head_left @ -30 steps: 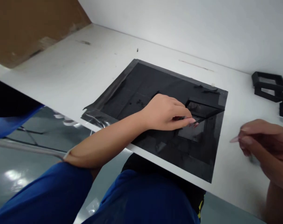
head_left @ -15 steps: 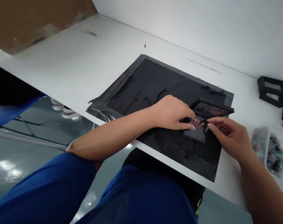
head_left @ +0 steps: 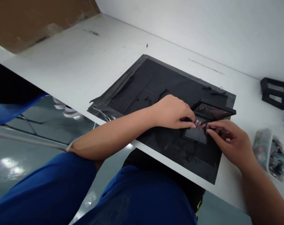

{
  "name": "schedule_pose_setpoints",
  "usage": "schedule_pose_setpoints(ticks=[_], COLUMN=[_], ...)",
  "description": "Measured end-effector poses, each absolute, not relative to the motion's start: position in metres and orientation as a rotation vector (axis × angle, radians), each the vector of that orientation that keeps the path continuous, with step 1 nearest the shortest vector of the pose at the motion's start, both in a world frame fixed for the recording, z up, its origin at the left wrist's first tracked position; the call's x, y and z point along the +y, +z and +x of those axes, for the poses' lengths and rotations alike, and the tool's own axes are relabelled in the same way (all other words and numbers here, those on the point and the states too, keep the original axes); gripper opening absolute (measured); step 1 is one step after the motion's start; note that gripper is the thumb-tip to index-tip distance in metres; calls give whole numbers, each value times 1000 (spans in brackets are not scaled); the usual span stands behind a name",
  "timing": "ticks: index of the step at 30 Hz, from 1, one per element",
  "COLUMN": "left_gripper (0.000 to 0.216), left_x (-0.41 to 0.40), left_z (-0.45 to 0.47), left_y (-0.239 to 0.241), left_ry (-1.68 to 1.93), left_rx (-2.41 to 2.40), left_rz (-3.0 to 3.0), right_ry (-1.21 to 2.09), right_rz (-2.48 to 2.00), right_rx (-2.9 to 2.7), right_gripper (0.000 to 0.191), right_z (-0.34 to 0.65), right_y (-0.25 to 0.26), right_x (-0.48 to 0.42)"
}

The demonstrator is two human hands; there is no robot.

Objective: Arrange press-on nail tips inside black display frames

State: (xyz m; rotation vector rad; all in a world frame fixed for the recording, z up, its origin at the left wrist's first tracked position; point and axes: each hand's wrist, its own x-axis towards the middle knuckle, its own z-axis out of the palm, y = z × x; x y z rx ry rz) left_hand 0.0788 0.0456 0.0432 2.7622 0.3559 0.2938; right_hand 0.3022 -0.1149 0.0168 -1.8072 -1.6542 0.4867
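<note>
A black mat (head_left: 156,84) taped to the white table (head_left: 85,68) carries a small black frame (head_left: 213,109) that stands tilted up over a dark rectangular pane (head_left: 195,135). My left hand (head_left: 172,112) rests on the mat with its fingers pinched at the frame's lower left edge. My right hand (head_left: 228,140) comes from the right, fingers pinched together at the same spot, fingertips almost touching those of the left. What the fingertips hold is too small to make out.
Black frames (head_left: 275,92) are stacked at the far right of the table. A clear bag of small parts (head_left: 270,153) lies right of my right hand. A white wall stands behind the table; brown cardboard (head_left: 27,22) is at the upper left. My blue-clad legs are below the table edge.
My right hand has come in from the right side to the tilted frame and met the left hand's fingertips. The left hand has stayed at the frame.
</note>
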Motion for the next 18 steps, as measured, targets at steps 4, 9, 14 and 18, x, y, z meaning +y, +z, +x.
schedule_pose_setpoints(ticks=[4, 9, 14, 18], left_gripper=[26, 30, 34, 34], left_x=[46, 45, 45, 44], left_z=[78, 80, 81, 81], left_y=[44, 45, 45, 45], left_ry=[231, 192, 136, 92], left_rx=[409, 433, 463, 471], left_rz=[2773, 2795, 2815, 2791], right_ry=[490, 418, 326, 304], right_rz=[-1815, -1818, -1876, -1890], right_rx=[-1693, -1758, -1823, -1853], right_gripper=[23, 27, 32, 32], right_z=[302, 302, 310, 311], right_y=[18, 18, 17, 19], right_x=[-114, -116, -120, -122])
